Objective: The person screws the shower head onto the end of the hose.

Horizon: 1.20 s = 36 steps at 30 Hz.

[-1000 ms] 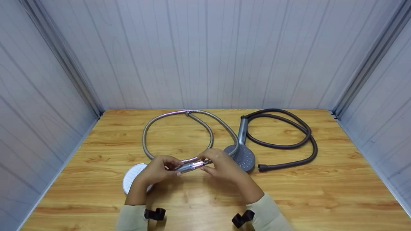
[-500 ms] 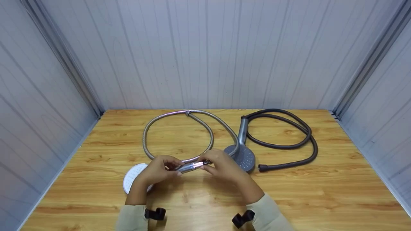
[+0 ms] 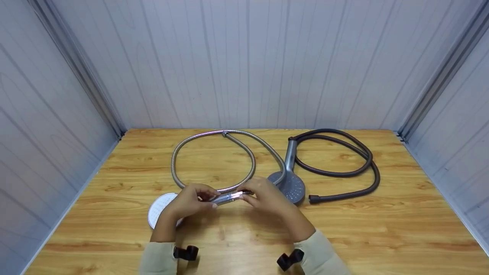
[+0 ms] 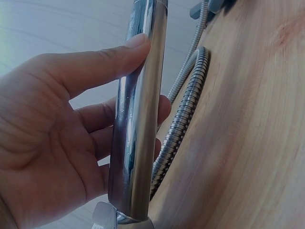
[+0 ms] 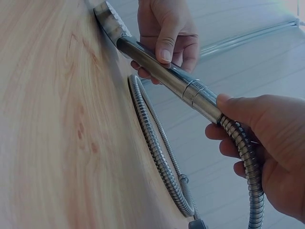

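A chrome hand shower with a white spray face is tilted low over the table's front left. My left hand grips its shiny handle, the thumb across the near side and the fingers behind. At the handle's lower end, the metal hose's connector nut sits in line with the handle. My right hand pinches that nut between thumb and fingers. From there the ribbed silver hose bends down past the right palm. How far the nut is threaded cannot be seen.
The rest of the silver hose loops behind my hands, its free end at the back. A grey hand shower lies right of my right hand, touching the silver hose in view. A dark hose coils farther right. Panelled walls enclose the wooden table.
Both hands keep their hold at the handle and nut with hardly any motion. The head view has shifted very slightly.
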Tool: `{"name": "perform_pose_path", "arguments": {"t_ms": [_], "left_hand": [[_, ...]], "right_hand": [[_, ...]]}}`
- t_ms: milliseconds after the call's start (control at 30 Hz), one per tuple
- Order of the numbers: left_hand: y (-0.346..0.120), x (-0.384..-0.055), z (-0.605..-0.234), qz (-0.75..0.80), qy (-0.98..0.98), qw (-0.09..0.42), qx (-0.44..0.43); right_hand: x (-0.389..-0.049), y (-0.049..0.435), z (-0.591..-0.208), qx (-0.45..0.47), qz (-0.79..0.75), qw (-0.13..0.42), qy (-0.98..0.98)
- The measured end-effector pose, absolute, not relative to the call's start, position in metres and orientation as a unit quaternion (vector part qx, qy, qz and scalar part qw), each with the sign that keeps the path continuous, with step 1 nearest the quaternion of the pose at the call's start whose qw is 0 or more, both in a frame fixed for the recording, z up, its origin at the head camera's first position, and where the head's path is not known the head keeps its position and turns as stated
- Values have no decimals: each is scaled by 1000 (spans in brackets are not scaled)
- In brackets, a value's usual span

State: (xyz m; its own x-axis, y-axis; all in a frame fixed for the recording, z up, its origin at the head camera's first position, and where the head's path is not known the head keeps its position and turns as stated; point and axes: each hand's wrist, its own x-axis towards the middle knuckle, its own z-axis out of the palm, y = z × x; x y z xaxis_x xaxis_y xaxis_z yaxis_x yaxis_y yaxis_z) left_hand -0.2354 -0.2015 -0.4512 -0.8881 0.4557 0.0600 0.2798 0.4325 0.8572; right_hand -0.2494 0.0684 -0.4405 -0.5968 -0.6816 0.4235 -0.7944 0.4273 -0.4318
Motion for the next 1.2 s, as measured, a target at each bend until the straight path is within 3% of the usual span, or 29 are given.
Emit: {"name": "perform_pose_path", "arguments": {"t_ms": [500, 1200], "left_hand": [[-202, -236, -450, 491, 840, 87, 213], [-199, -232, -444, 488, 841, 96, 212]], "right_hand": [[-252, 68, -443, 467, 316, 150, -812], [-252, 69, -442, 468, 337, 129, -807]]}}
